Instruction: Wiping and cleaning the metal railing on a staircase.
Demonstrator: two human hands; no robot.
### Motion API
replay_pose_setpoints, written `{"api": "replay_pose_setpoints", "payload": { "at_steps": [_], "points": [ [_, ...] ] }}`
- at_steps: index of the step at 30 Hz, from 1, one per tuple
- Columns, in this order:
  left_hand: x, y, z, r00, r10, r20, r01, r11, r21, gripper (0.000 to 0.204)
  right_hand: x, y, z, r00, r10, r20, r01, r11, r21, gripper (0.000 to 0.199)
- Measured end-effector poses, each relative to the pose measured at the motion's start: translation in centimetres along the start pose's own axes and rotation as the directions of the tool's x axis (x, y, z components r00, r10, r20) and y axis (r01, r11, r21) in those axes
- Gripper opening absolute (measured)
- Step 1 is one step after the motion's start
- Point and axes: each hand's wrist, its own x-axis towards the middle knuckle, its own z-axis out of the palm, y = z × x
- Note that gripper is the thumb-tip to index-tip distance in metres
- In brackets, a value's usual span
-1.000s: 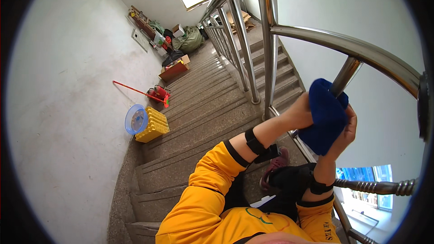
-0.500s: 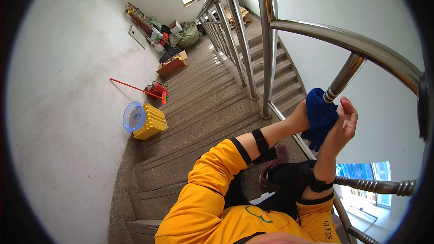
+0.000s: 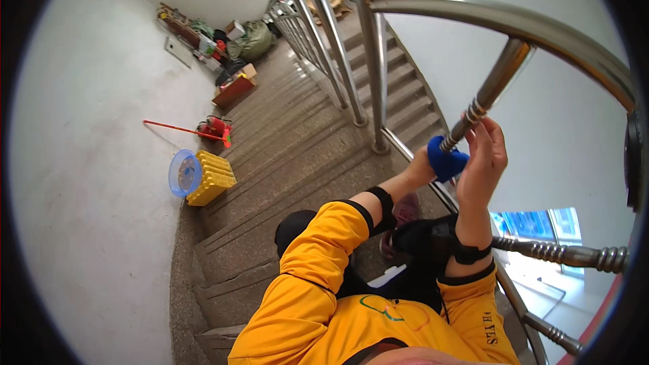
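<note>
A blue cloth [image 3: 446, 160] is wrapped around the lower, ridged part of a metal baluster [image 3: 498, 81] on the stair railing. My left hand [image 3: 423, 165] is closed on the cloth from the left; its fingertips are hidden behind the blue fabric. On the right side of the same post, my right hand [image 3: 484, 153] reaches up just above the cloth. Its fingers are bent together, with the tips against the post's ringed section, and its thumb is hardly visible.
A curved metal handrail [image 3: 493, 12] arches over my hands. Worn stone stairs [image 3: 291, 149] run down ahead. Along the left wall are a yellow crate [image 3: 213, 178], a blue basin [image 3: 184, 173], red fire extinguishers [image 3: 215, 126] and a red-handled pole [image 3: 177, 126]. Bags and boxes [image 3: 236, 47] lie lower down.
The cloth and my left hand have slid down the post, baring its ringed section. The cloth looks more bunched. My right fingers have moved onto the post above it. The view has shifted slightly.
</note>
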Motion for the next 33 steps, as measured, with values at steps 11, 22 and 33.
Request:
{"api": "replay_pose_setpoints", "payload": {
  "at_steps": [11,22,33],
  "points": [
    [-0.7,-6.9,-0.2,0.985,-0.157,-0.074,0.156,0.988,-0.016,0.038,-0.2,0.1,1.0,0.997,-0.012,0.082,0.018,0.998,-0.063,0.029],
    [0.0,-2.6,-1.4,0.994,-0.014,0.105,0.012,1.0,0.012,0.027,0.8,2.3,0.9,0.974,0.132,0.185,-0.092,0.973,-0.21,0.014],
    [-3.1,6.7,-6.4,0.965,-0.174,0.194,0.258,0.736,-0.626,0.086,1.5,2.9,0.6,0.975,0.068,0.212,-0.042,0.991,-0.124,0.01]
  ]
}}
